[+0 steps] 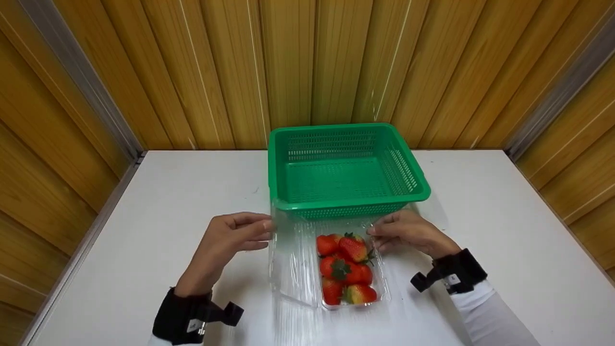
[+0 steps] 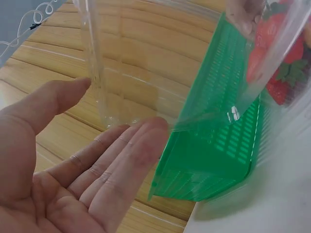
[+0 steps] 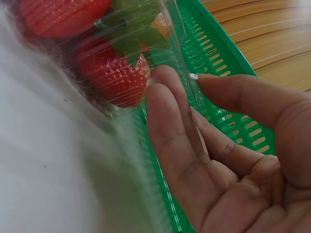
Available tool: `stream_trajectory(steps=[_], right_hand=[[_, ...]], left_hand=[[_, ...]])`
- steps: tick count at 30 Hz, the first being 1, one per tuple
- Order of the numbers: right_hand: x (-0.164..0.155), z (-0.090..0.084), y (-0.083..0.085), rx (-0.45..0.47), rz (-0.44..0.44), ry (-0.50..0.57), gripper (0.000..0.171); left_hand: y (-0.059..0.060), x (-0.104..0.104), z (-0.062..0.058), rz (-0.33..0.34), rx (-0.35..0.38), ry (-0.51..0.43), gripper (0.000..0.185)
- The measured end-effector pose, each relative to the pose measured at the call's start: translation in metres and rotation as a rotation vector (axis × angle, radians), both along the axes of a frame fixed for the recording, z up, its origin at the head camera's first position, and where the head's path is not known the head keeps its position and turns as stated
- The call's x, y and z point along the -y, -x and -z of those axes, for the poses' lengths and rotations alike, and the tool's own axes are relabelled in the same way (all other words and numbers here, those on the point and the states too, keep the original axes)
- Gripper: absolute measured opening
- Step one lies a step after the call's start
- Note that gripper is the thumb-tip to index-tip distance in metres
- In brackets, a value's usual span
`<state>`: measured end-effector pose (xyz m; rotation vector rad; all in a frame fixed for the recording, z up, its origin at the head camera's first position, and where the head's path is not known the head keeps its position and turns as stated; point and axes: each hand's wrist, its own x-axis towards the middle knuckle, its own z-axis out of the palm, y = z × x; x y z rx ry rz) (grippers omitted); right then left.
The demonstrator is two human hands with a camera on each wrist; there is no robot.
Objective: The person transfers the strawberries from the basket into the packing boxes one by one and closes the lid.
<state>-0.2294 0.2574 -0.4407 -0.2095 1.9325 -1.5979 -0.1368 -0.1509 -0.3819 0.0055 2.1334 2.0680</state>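
- A clear plastic box (image 1: pixel 353 283) lies on the white table (image 1: pixel 144 202), just in front of a green basket (image 1: pixel 343 168), between the two hands.
- The box holds red strawberries (image 1: pixel 347 269) with green leaf caps, packed close together; there look to be about six.
- The box's clear lid (image 1: pixel 293 254) is swung open toward the left, still joined to the box along its left edge, and stands tilted above the table.
- The left hand (image 1: pixel 226 245) is at the far left edge of the lid. In the left wrist view the fingers (image 2: pixel 121 165) are straight and spread, the thumb apart from them, with the lid's edge (image 2: pixel 95 63) between thumb and fingertips; I cannot tell whether they press it or only touch it.
- The right hand (image 1: pixel 408 233) is at the far right corner of the box. In the right wrist view its fingers (image 3: pixel 170 121) are straight, and the thumb and fingertips meet on the thin clear rim (image 3: pixel 192 85) of the box in a light pinch, right beside a strawberry (image 3: pixel 114 73) behind the plastic.
- The basket has slotted walls and floor, sits touching or just beside the far end of the box, and is close to the wooden wall (image 1: pixel 307 67).
- Both wrists wear black straps, the left strap (image 1: pixel 185 319) and the right strap (image 1: pixel 454 274), and a white sleeve (image 1: pixel 490 312) shows on the right arm.
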Motion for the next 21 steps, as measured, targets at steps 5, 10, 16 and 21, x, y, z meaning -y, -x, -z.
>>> stream_trajectory(steps=[5,10,16,21], right_hand=[[0.001,0.000,-0.002,-0.007,0.003,-0.024,0.030],[0.001,0.002,-0.002,-0.009,0.003,-0.032,0.032],[0.001,0.003,-0.001,-0.020,-0.011,-0.026,0.032],[0.001,0.002,-0.001,-0.014,-0.014,-0.015,0.033]], left_hand=[[0.001,-0.006,0.006,0.020,-0.013,-0.074,0.041],[0.003,-0.014,0.016,0.078,-0.055,-0.134,0.037],[0.002,-0.028,0.027,0.063,-0.057,-0.124,0.033],[0.002,-0.039,0.035,0.052,-0.045,-0.111,0.034]])
